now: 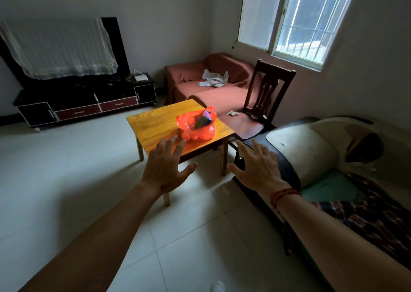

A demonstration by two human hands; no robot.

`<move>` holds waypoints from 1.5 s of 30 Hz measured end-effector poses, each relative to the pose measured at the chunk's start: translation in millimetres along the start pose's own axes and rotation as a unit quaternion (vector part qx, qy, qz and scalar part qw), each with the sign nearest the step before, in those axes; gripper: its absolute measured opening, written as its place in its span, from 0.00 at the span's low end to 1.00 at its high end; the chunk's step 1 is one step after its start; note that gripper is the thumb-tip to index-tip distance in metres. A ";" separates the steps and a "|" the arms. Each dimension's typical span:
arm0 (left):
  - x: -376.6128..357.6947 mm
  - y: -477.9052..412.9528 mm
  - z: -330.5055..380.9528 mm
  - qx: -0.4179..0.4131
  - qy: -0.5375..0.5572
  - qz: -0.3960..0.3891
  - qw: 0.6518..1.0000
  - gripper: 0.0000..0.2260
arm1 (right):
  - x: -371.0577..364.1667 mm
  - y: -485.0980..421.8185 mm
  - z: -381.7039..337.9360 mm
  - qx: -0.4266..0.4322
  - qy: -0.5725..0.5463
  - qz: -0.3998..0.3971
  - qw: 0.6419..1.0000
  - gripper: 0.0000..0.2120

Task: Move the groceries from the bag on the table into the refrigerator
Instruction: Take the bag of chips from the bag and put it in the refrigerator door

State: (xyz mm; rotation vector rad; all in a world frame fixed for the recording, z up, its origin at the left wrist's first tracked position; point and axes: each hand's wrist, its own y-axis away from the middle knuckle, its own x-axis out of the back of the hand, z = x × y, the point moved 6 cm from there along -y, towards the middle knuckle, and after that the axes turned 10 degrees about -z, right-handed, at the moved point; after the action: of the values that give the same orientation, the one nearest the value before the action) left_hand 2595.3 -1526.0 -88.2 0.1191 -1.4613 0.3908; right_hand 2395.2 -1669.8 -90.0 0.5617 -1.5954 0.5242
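No legible text, labels, brands or numbers in the head view. Packaging inside the red bag (196, 124), at 12 o'clock on the table (155, 124), shows coloured print, too small and blurred to read.

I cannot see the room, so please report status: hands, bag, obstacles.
Left hand open, right hand open, both empty. Red bag on wooden table, untouched. Nothing between hands and bag.

Home living room, cloth-covered sofa (206, 80), draped television (60, 46) on low cabinet (89, 104), barred window (295, 18), tiled floor (66, 180)
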 end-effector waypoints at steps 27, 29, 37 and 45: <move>-99.2 -392.3 -145.7 0.053 0.053 -0.052 0.996 0.41 | -59.5 -430.6 6.4 0.069 0.024 -0.058 0.996 0.37; -112.7 -423.4 -165.3 0.054 0.061 -0.066 0.994 0.41 | -71.3 -465.3 -0.6 0.063 0.031 -0.066 0.995 0.37; -159.2 -524.9 -227.6 0.047 0.096 -0.114 0.988 0.36 | -112.1 -570.0 -16.4 0.035 0.022 -0.126 0.991 0.37; -212.6 -569.0 -259.4 0.055 0.104 -0.170 0.978 0.35 | -155.1 -629.8 -17.6 0.016 0.001 -0.190 0.982 0.39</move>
State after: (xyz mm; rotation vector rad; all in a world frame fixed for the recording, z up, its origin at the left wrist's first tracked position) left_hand 3014.3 -2014.1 -237.9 0.3997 -1.1849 0.1958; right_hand 2819.4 -2138.3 -237.2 0.8662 -1.4335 0.2627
